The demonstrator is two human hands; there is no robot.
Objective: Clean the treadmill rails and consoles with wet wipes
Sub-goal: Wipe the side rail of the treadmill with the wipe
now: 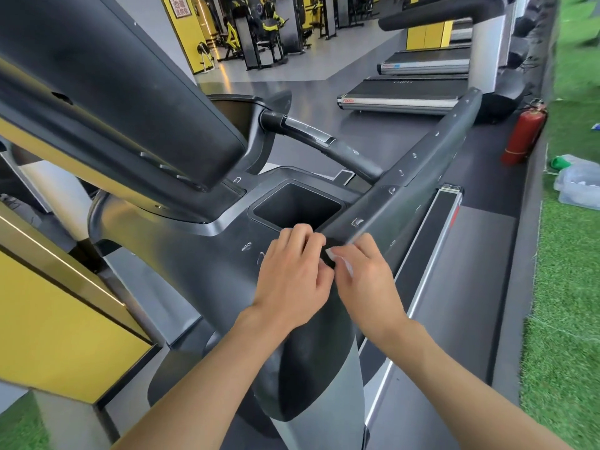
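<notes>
I stand at the side of a dark grey treadmill console (201, 254) with a square cup well (297, 206). A long side rail (422, 164) runs away to the upper right, and a curved handlebar (324, 144) joins the console to it. My left hand (292, 271) and my right hand (367, 274) meet at the near end of the rail. Both pinch a small wet wipe (334, 254), mostly hidden between the fingers, with a white edge showing. The wipe lies against the rail's base.
The tilted screen housing (113, 92) looms at the upper left. A red fire extinguisher (522, 134) stands right of the rail, next to green turf (571, 254) with a clear plastic box (578, 186). Two more treadmills (402, 95) sit behind. Yellow panels (58, 319) are at left.
</notes>
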